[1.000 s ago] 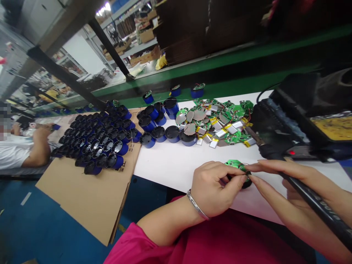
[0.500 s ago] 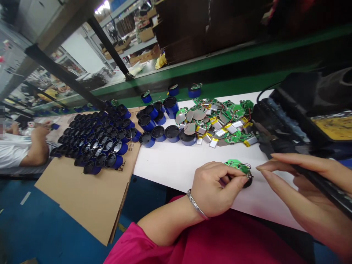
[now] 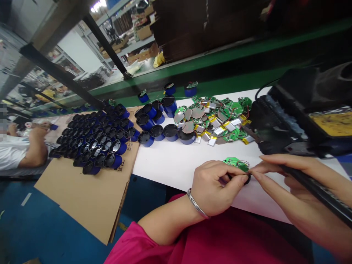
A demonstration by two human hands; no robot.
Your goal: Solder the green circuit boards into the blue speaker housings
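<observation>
My left hand (image 3: 217, 187) is curled round a small blue-black round housing (image 3: 246, 179) on the white table (image 3: 176, 165), with a green circuit board (image 3: 233, 162) and thin wires on top of it. My right hand (image 3: 288, 183) lies beside it with a long black tool (image 3: 316, 192) across the palm; its thumb and forefinger pinch at the wires by the board. Fingertips of both hands meet at the housing.
A heap of green boards and silver batteries (image 3: 217, 123) lies further back. Blue-black housings (image 3: 156, 126) stand beside it, and several more (image 3: 96, 139) on brown cardboard (image 3: 88, 198). Black equipment (image 3: 297, 113) stands at right. Another person's arm (image 3: 30, 150) rests far left.
My right hand's fingertips drew away from the board half a second ago, then came back to it. My left hand has stayed on the housing.
</observation>
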